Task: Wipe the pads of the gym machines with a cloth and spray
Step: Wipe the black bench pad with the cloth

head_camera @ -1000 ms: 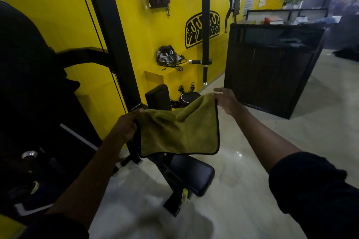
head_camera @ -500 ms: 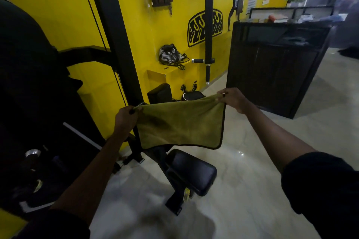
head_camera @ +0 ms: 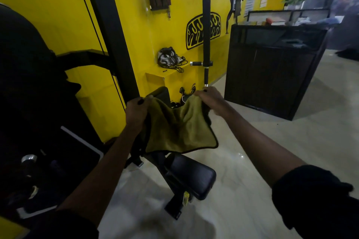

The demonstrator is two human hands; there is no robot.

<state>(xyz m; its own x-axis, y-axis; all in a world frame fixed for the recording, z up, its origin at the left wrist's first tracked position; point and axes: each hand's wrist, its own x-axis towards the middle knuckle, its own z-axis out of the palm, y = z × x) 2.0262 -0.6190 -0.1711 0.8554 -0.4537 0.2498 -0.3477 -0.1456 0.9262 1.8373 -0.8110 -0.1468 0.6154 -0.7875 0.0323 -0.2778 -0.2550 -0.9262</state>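
An olive-green cloth (head_camera: 180, 130) with a dark hem hangs between my two hands, sagging in the middle. My left hand (head_camera: 137, 111) grips its left top corner and my right hand (head_camera: 211, 99) grips its right top corner. Below the cloth sits the black seat pad (head_camera: 194, 174) of a gym machine. A second black pad (head_camera: 161, 92) shows just behind the cloth's top edge. No spray bottle is in view.
A black machine upright (head_camera: 114, 35) stands against the yellow wall at left. A dark padded machine (head_camera: 29, 83) fills the left edge. A black counter (head_camera: 272, 72) stands at right. A hanging bar with handles (head_camera: 206, 44) is behind the cloth. Pale floor (head_camera: 262, 151) spreads right.
My hands have come closer together, so the cloth that was stretched flat now sags and bunches in the middle. Both hands still hold its corners.
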